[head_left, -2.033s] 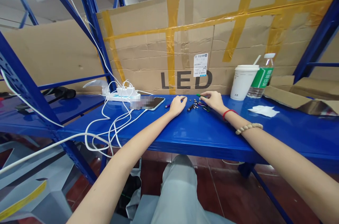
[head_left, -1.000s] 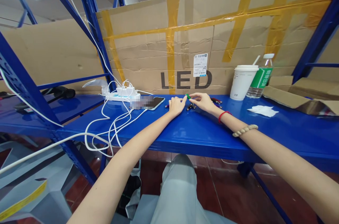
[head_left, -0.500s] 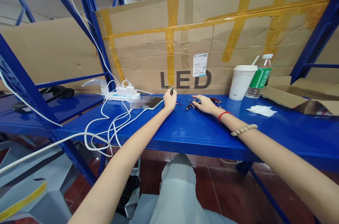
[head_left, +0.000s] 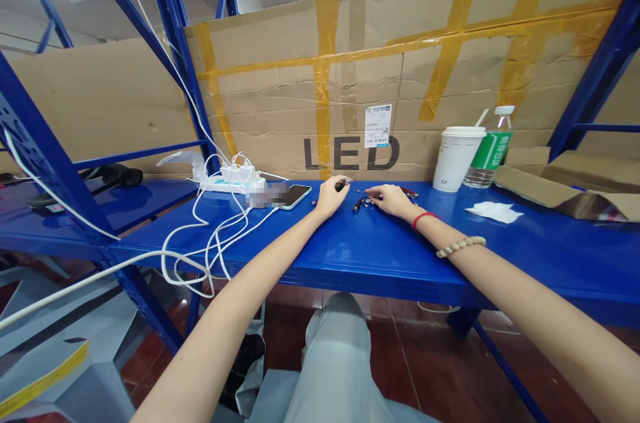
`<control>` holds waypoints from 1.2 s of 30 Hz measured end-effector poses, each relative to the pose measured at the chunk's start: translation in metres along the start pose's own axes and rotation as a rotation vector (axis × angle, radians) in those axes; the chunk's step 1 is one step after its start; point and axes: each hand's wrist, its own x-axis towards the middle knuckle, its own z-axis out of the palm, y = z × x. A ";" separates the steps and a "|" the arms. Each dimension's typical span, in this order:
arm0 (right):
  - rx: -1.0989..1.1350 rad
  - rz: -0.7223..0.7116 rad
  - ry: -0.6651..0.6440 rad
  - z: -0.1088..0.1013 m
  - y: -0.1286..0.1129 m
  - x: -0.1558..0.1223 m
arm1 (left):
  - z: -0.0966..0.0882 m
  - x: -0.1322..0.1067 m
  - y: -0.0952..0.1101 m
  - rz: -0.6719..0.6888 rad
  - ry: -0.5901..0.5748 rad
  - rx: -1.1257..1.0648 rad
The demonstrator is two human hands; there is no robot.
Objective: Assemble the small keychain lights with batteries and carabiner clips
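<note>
Head view: my curled left hand [head_left: 330, 197] is gripping a small dark piece [head_left: 341, 186]; beside shiny black parts [head_left: 358, 205], my half-open right hand [head_left: 394, 200] is hiding any hold.

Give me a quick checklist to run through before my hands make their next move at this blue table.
1. Left hand has a grip: ok, a small dark piece is between its fingers.
2. Right hand is at the loose small parts: ok, its fingertips are among them.
3. Right hand holds a part: cannot tell, the fingers hide it.
4. Phone is apart from the left hand: ok, there's a gap between them.
5. White cup and bottle are closed: ok, lid on the cup, though a straw pokes out, and cap on the bottle.
6. White cables stay within the table: not ok, loops hang over its front edge.
</note>
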 end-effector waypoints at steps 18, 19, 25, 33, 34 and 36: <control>0.809 0.008 0.272 -0.012 -0.027 -0.002 | 0.000 -0.007 0.005 0.133 -0.224 0.341; 0.806 0.009 0.275 -0.012 -0.026 -0.003 | 0.000 -0.007 0.005 0.135 -0.225 0.346; 0.710 -0.033 0.265 -0.013 -0.027 -0.004 | 0.000 -0.008 0.005 0.163 -0.240 0.342; 0.481 -0.115 0.278 -0.018 -0.038 -0.009 | 0.001 -0.008 0.007 0.134 -0.248 0.367; 0.464 -0.124 0.274 -0.017 -0.039 -0.010 | 0.001 -0.008 0.008 0.131 -0.248 0.368; 0.439 -0.127 0.257 -0.017 -0.040 -0.010 | 0.001 -0.008 0.008 0.126 -0.247 0.365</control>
